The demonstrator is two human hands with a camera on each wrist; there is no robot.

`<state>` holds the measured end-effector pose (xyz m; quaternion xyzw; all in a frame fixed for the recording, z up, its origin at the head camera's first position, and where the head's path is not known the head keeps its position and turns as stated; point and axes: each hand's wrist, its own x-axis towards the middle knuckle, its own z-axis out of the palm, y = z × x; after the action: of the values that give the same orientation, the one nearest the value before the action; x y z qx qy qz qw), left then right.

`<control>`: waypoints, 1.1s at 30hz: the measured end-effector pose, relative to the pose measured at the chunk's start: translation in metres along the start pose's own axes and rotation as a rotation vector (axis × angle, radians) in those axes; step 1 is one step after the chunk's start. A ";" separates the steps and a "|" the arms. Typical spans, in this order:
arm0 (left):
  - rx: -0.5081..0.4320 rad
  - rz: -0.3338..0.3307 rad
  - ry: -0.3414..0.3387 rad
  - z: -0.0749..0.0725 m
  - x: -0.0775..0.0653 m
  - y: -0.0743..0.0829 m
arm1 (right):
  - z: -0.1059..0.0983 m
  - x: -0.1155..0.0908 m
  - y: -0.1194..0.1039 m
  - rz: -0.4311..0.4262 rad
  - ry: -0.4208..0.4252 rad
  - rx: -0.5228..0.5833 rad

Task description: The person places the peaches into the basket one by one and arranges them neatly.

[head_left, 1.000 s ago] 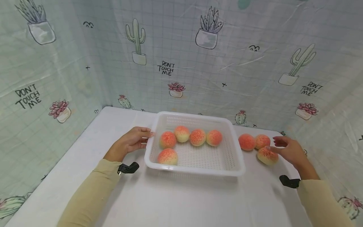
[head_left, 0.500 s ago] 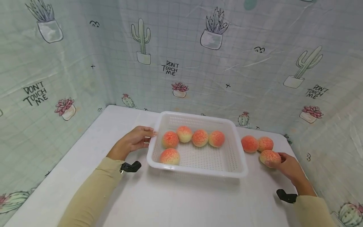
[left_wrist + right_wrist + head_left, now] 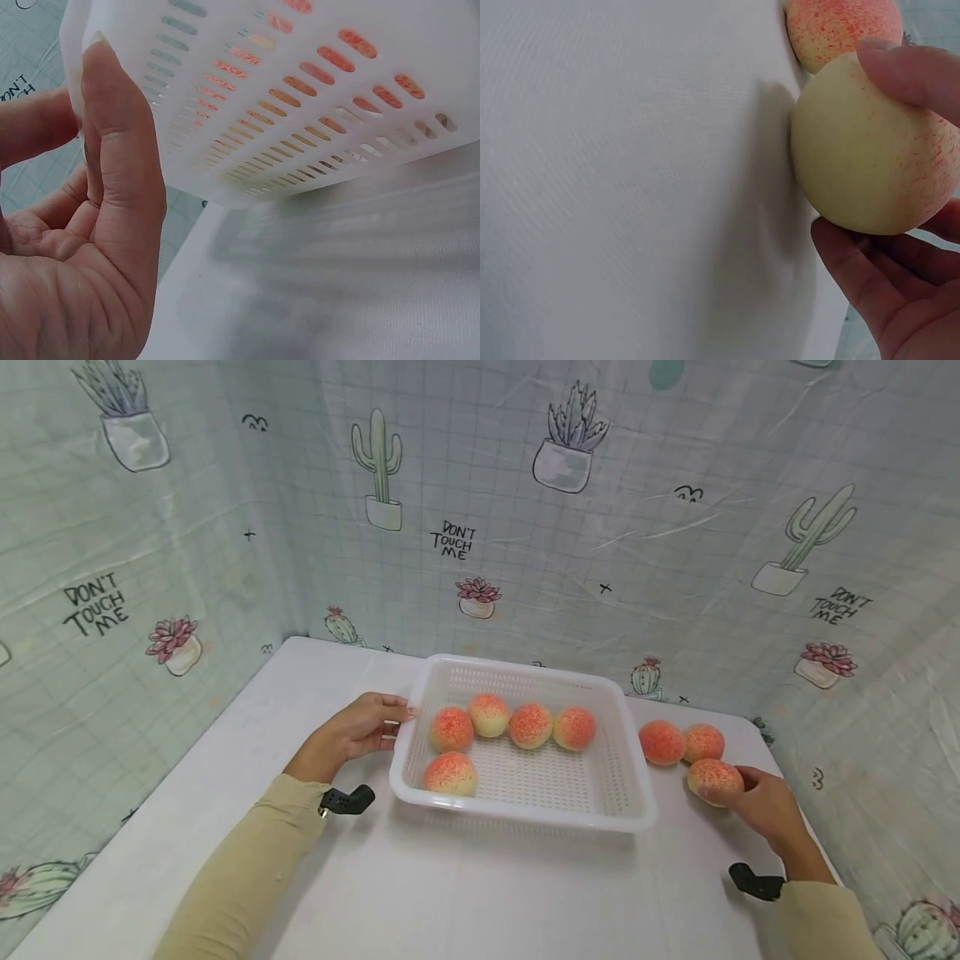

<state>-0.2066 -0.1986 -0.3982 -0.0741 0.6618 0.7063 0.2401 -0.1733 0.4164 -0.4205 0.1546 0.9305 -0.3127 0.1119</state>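
Observation:
A white plastic basket (image 3: pixel 517 820) with slotted walls stands on the table, several red-and-yellow peaches (image 3: pixel 451 774) inside it along the left and back. My left hand (image 3: pixel 358 729) pinches its left rim; in the left wrist view the thumb (image 3: pixel 124 142) lies along the outer wall. At the right, my right hand (image 3: pixel 768 802) grips a peach (image 3: pixel 862 150) between thumb and fingers, low at the tabletop. Whether that peach touches the table I cannot tell. Just behind it lie two more peaches, a redder one (image 3: pixel 662 743) and a speckled one (image 3: pixel 703 743).
The white table (image 3: pixel 480 902) ends at the back and sides against a hanging sheet (image 3: pixel 510 602) printed with cacti. The right basket wall (image 3: pixel 636 760) stands between the loose peaches and the basket's inside.
My right hand has come down around the nearest loose peach and now grips it. My left hand stays on the basket rim. The head view has shifted slightly.

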 end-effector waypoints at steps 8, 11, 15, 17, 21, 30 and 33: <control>0.001 0.002 -0.003 0.000 -0.003 0.001 | -0.009 -0.003 0.000 -0.110 -0.020 -0.055; 0.003 0.005 -0.004 0.001 -0.003 0.001 | -0.013 -0.004 -0.002 -0.152 -0.014 -0.063; 0.003 0.008 -0.004 0.001 -0.004 0.001 | -0.015 -0.006 -0.004 -0.194 -0.020 -0.070; 0.000 0.010 -0.005 0.000 -0.004 0.000 | -0.017 -0.007 -0.006 -0.210 -0.027 -0.077; -0.001 0.014 -0.003 0.000 -0.004 -0.001 | -0.021 -0.010 -0.010 -0.234 -0.049 -0.077; 0.001 0.016 -0.005 0.000 -0.004 -0.002 | -0.027 -0.019 -0.025 -0.239 -0.072 -0.079; 0.000 0.017 -0.006 0.000 -0.004 -0.001 | -0.028 -0.021 -0.030 -0.257 -0.067 -0.082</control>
<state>-0.2026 -0.1994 -0.3975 -0.0664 0.6616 0.7087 0.2359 -0.1682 0.4059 -0.3761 0.0189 0.9504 -0.2910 0.1082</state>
